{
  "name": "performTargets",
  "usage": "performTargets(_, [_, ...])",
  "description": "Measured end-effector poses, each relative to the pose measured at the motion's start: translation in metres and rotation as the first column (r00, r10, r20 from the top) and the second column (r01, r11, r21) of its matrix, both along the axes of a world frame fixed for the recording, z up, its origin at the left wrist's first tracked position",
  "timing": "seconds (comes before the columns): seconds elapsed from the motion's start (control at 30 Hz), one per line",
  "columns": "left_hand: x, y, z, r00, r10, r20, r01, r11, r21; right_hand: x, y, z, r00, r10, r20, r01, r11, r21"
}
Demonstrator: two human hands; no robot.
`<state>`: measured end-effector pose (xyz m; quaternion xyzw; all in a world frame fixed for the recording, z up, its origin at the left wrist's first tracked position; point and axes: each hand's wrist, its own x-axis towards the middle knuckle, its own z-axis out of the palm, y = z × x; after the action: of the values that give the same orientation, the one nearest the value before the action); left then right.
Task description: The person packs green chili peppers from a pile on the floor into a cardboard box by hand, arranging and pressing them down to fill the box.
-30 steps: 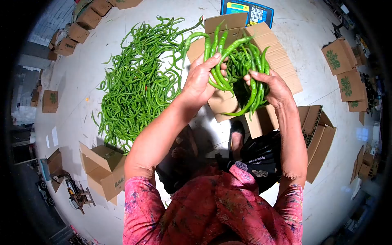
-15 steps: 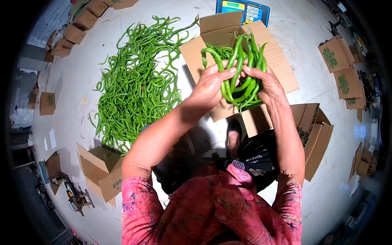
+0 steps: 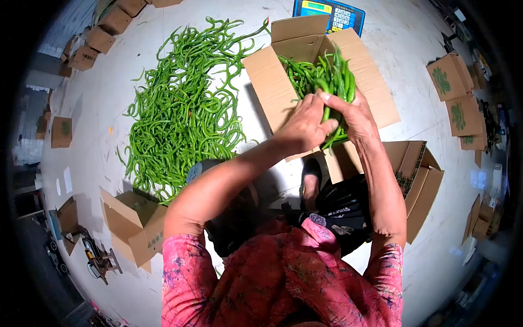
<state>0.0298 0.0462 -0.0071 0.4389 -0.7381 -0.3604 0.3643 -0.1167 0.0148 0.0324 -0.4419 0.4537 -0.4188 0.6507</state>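
Note:
Over an open cardboard box [image 3: 267, 82], my right hand [image 3: 358, 115] is closed round a bunch of long green chili peppers [image 3: 339, 82], tips pointing up and away from me. My left hand [image 3: 306, 124] meets it from the left, back of the hand upward and fingers curled in on the near part of the same bunch; its fingertips are partly hidden. More green peppers lie inside the box, just beyond my hands. To the left, a large heap of green chili peppers [image 3: 182, 114] spreads over the pale floor.
A blue scale display with keypad [image 3: 343, 19] stands behind the box. Open cardboard boxes sit at my right [image 3: 425, 191] and lower left [image 3: 133, 226]. More boxes line both sides, including printed ones [image 3: 449, 76] at right. My foot [image 3: 310, 185] is close below the box.
My left hand has turned over and closed inward toward my right hand. The peppers, looped and spread before, are now gathered more upright and compact in my right hand.

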Motion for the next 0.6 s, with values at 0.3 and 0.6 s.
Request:
performTargets(0.3, [0.054, -0.003, 0.071, 0.824, 0.243, -0.513, -0.052, 0.932, 0.358, -0.025, -0.058, 0.032, 0.887, 0.026, -0.461, -0.140, 0.967, -0.215])
performTargets(0.6, [0.109, -0.024, 0.066, 0.604, 0.473, -0.641, -0.157, 0.860, 0.486, -0.010, -0.104, -0.034, 0.482, -0.048, -0.875, -0.495, 0.809, -0.317])
